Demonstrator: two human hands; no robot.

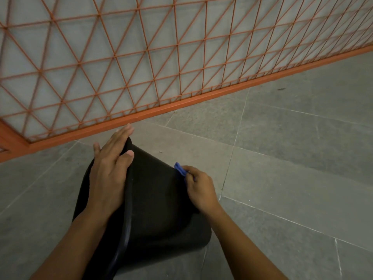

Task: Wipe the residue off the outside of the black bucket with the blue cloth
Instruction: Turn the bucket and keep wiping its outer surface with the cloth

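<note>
Bucket (157, 199): black, lower centre of the frame, lying tipped on the floor (292, 168), its outer wall facing the camera. A dark rim or handle runs down its left part from under the left hand toward the lower edge of the frame.

Left hand (111, 170): left of centre, laid flat over the bucket's upper left edge; fingers straight and together, reaching past the top of the bucket, thumb resting on the black wall. It presses, not grips.

Right hand (198, 188): right of centre, at the bucket's right edge; fingers curled, pinching the cloth against the wall.

Cloth (180, 168): blue, bunched small, only a tip showing above the right hand's fingers, touching the bucket's upper right edge.

Hands well apart, one on each side of the bucket.

Floor: grey stone tiles with pale joints, filling the lower and right frame.

Grille (141, 57): orange metal lattice of triangles on an orange base rail, across the upper frame, pale grey panel behind it.
</note>
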